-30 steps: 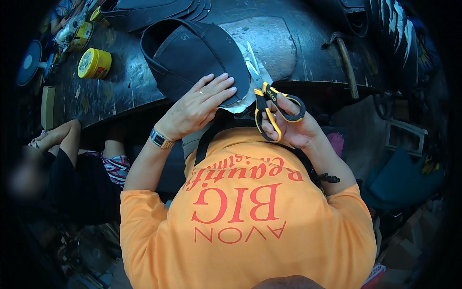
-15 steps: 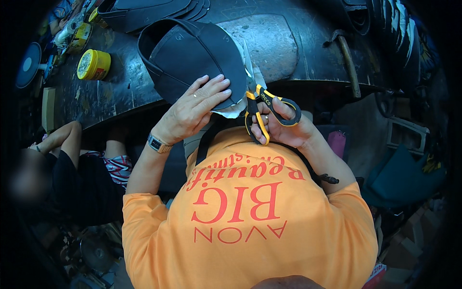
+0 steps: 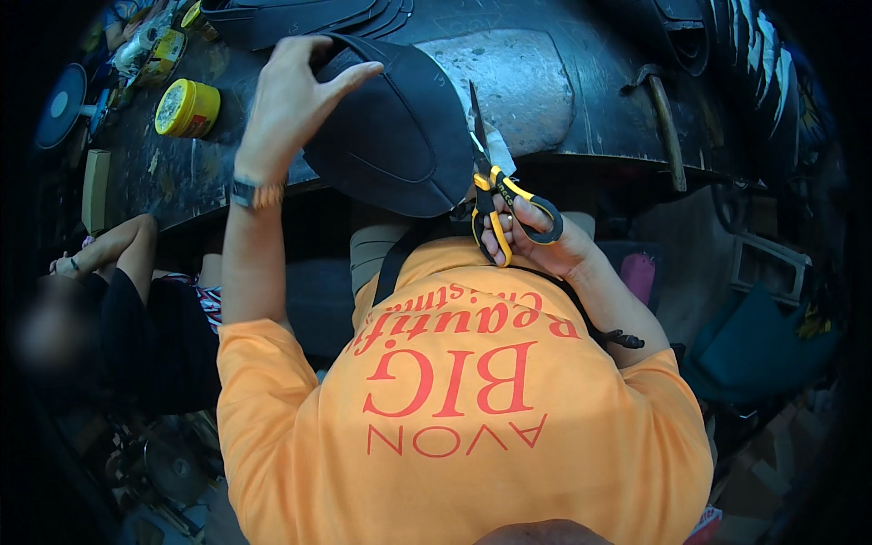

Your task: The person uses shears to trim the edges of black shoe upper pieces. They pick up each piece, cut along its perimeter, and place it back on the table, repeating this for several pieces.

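Observation:
A black stitched leather piece (image 3: 391, 136), shaped like a shoe upper, is held above the near edge of the dark table. My left hand (image 3: 286, 104) grips its far left rim, the fingers hooked over the edge and the thumb stretched across the top. In my right hand (image 3: 554, 241) is a pair of scissors (image 3: 488, 177) with yellow and black handles, blades pointing away from me. The blades are alongside the piece's right edge. Just right of them is a scrap of pale lining (image 3: 500, 151).
On the table (image 3: 245, 154) lie a metal slab (image 3: 522, 82), a hammer (image 3: 668, 132), a yellow tub (image 3: 188, 109) and stacked black leather pieces (image 3: 300, 18). Another person (image 3: 136, 327) sits at the left. A dark roll with ragged white edges (image 3: 754, 54) is at the far right.
My left hand has left the near part of the leather piece and moved up and left to its far rim. The piece's pale near edge no longer shows. The scissors have shifted slightly right.

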A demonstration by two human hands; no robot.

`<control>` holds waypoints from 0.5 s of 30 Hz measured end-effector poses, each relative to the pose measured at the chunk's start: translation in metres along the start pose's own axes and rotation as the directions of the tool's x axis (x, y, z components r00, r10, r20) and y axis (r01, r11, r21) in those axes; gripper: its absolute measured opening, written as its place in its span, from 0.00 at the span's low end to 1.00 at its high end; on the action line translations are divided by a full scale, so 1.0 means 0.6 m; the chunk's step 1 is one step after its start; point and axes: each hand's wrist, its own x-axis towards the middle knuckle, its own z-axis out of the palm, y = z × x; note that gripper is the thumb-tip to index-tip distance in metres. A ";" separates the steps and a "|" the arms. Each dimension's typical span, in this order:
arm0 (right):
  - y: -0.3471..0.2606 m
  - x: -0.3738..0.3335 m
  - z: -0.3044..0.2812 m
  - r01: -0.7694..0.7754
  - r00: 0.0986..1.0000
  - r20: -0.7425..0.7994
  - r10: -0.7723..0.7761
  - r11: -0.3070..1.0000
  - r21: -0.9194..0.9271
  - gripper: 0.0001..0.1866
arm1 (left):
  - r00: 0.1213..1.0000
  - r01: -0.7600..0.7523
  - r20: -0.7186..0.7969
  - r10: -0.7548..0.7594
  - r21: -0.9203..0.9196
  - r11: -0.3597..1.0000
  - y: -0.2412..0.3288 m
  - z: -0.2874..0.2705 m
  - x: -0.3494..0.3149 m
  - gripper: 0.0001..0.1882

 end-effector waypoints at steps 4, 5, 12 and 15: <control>-0.006 0.000 -0.005 0.018 1.000 -0.004 -0.019 0.978 -0.210 0.24 | 0.810 0.346 0.566 -0.156 -0.245 0.906 -0.029 0.016 0.047 0.35; -0.005 -0.001 -0.005 0.048 0.999 0.023 -0.044 0.969 -0.244 0.23 | 0.750 0.440 0.646 -0.142 -0.327 0.836 -0.030 0.017 0.051 0.34; -0.002 -0.006 0.006 0.218 0.975 0.064 -0.212 0.874 -0.433 0.27 | 0.878 0.414 0.476 -0.058 -0.692 0.592 -0.022 -0.023 0.007 0.15; -0.018 -0.009 0.009 0.273 0.928 0.043 -0.370 0.599 -0.753 0.33 | 0.947 0.292 0.319 -0.041 -0.797 0.528 -0.033 -0.049 -0.014 0.17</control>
